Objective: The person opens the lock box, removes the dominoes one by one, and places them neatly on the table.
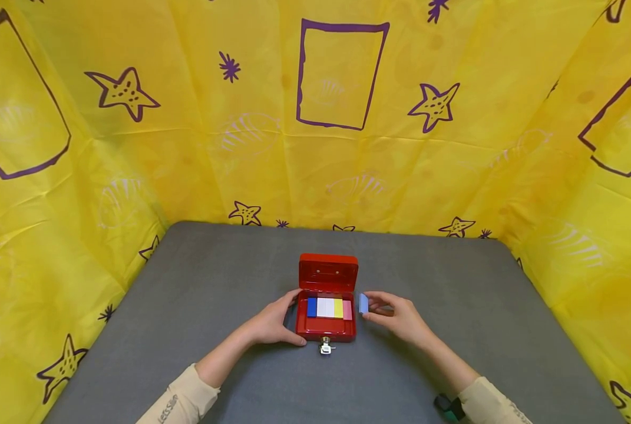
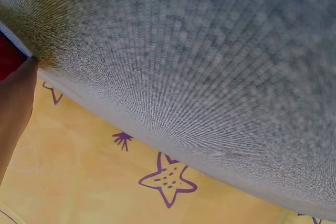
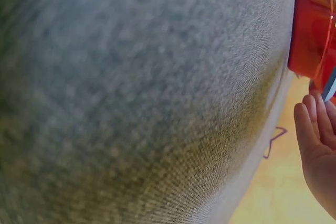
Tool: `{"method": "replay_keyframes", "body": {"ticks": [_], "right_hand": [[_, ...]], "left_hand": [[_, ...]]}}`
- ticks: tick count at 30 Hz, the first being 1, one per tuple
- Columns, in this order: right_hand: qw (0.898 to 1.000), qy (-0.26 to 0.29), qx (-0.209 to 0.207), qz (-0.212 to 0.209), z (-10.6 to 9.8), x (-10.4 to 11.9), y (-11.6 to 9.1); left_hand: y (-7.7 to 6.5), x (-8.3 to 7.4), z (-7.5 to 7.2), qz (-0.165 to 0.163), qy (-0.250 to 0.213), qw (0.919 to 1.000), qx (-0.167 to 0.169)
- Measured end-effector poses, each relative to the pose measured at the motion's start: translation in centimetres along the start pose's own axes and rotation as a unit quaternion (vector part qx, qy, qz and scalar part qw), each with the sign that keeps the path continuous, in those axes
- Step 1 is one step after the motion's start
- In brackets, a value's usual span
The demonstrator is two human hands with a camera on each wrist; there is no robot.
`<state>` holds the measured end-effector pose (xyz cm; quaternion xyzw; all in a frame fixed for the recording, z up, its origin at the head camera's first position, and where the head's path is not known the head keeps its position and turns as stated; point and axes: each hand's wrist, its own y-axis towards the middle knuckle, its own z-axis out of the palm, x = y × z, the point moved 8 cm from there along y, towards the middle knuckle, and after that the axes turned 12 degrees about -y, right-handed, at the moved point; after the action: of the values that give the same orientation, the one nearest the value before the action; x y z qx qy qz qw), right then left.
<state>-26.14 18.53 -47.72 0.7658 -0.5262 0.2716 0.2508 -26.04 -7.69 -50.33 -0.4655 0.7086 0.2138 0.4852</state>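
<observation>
A small red metal cash box stands on the grey table with its lid raised. Inside, a row of blocks lies side by side: a dark blue block, white blocks, a yellow block and a pink block. My left hand holds the box's left side, thumb at the front corner and fingers at the back one. Just off the box's right wall, my right hand pinches a light blue block between thumb and fingers. In the right wrist view that block shows only partly.
A key with a metal tag sticks out from the lock at the box's front. The grey tabletop stretches around it, and yellow patterned cloth walls in the back and sides. Near the right sleeve lies a dark object.
</observation>
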Motion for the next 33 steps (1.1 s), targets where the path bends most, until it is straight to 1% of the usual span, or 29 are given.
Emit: {"method": "replay_keyframes", "body": {"ticks": [4, 9, 18, 22, 28, 33], "right_hand": [[1.0, -0.023, 0.009, -0.009, 0.1, 0.0, -0.1], [0.998, -0.056, 0.024, -0.032, 0.4, 0.1, -0.2], [0.99, -0.112, 0.037, -0.071, 0.9, 0.3, -0.2], [0.986, -0.139, 0.044, -0.076, 1.2, 0.4, -0.3], [0.981, -0.174, 0.054, -0.069, 1.5, 0.7, -0.3], [0.975, -0.204, 0.049, -0.067, 1.6, 1.0, -0.3]], "left_hand": [[0.0, -0.1, 0.0, 0.001, 0.003, 1.0, 0.001], [0.0, -0.1, 0.0, 0.004, 0.008, 1.0, 0.001], [-0.1, -0.2, 0.0, 0.004, 0.006, 1.0, 0.004], [-0.1, -0.2, 0.0, 0.003, 0.004, 1.0, 0.005], [-0.1, -0.1, 0.1, 0.0, 0.005, 1.0, 0.006], [0.0, 0.0, 0.1, -0.002, 0.006, 1.0, 0.005]]}}
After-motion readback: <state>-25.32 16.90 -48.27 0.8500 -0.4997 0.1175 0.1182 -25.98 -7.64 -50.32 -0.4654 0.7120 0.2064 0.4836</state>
